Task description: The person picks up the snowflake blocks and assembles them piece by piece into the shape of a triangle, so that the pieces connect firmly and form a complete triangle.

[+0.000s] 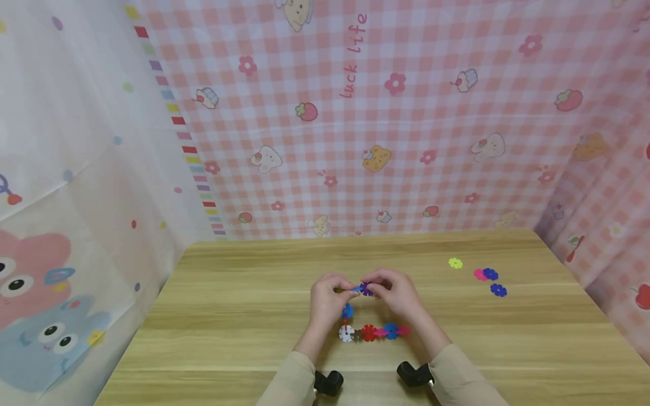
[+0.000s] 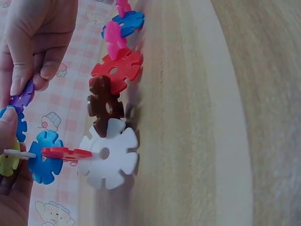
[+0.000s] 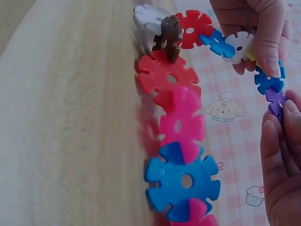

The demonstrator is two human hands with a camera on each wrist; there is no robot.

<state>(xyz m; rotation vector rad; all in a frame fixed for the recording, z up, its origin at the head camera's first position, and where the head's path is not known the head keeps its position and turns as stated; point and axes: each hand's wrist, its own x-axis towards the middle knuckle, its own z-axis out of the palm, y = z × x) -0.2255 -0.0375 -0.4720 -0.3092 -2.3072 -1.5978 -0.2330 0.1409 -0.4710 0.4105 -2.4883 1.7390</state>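
Observation:
My left hand [image 1: 326, 300] pinches a blue snowflake disc [image 3: 269, 82] at one end of a chain of notched plastic discs. A purple disc [image 3: 277, 100] is gripped between the thumb and fingers of my right hand [image 1: 399, 293], its edge meeting the blue one. From the left hand the chain runs through yellow, white, blue and red discs to a large white disc [image 2: 115, 157]. There it turns a corner into a brown disc [image 2: 99, 104], a red disc [image 2: 123, 70], then pink, blue and pink ones along the wooden table [image 1: 244, 316]. Fingers partly cover the yellow disc.
Loose discs lie at the table's back right: a yellow disc [image 1: 455, 263], a pink disc [image 1: 479, 274] touching a blue disc [image 1: 491, 274], and another blue disc [image 1: 499, 290]. Patterned cloth [image 1: 376, 124] hangs behind the table and at both sides.

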